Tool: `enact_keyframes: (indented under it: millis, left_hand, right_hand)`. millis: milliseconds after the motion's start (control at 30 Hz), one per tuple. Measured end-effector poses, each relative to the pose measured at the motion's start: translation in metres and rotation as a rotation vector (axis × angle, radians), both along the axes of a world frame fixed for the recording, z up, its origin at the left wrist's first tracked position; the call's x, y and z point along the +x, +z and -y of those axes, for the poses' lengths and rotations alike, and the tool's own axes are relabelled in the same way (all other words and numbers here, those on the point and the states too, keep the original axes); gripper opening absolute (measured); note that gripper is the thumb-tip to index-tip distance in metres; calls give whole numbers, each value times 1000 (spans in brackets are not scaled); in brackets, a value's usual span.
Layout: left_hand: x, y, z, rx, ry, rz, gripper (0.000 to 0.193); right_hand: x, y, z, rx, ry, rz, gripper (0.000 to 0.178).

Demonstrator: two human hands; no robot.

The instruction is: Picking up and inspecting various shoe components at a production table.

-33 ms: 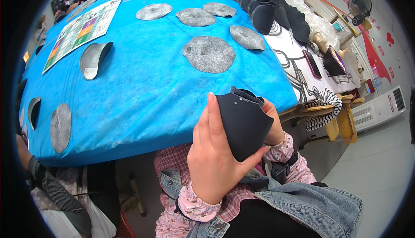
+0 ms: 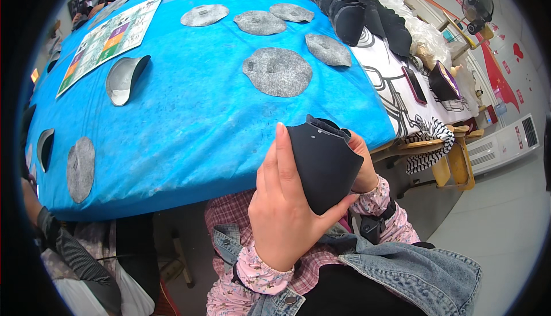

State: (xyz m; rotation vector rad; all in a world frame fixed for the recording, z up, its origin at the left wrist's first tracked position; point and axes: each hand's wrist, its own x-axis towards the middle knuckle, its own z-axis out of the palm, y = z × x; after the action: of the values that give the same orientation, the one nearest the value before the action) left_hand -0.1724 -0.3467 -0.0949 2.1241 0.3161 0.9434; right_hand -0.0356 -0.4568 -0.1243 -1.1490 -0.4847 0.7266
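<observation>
Head-worn fisheye, looking down, hands (image 2: 281, 204) close

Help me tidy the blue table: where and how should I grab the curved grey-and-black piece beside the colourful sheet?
Probably pinch the curved piece by its right rim, coming from above right: that edge seems to stand off the blue table, black back outward, the grey hollow leaving room inside.
</observation>
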Motion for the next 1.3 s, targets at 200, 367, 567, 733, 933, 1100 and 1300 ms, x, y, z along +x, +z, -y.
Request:
enact_keyframes:
  millis: [200, 367, 567, 733, 933, 1100, 1300]
  left_hand:
    - [0, 1, 0, 4, 6, 3, 118]
    - [0, 0, 0, -1, -2, -5, 119]
    - [0, 2, 0, -1, -9, -7, 119]
    - [0, 3, 0, 9, -7, -4, 119]
    - [0, 2, 0, 7, -6, -9, 119]
    - [0, 2, -1, -3, -6, -6, 119]
    - [-1, 2, -1, -13, -13, -5, 118]
  right_hand:
    - [-1, 1, 1, -8, -4, -4, 11]
    - [-1, 2, 1, 5, 1, 11, 11]
    - [-2, 5, 0, 28, 6, 9, 11]
    - [-1, 4, 1, 25, 13, 26, 12]
    - [0, 2, 2, 35, 15, 22, 11]
    - [-1, 2, 2, 21, 20, 2, 10]
    - [-1, 4, 2, 15, 21, 26, 10]
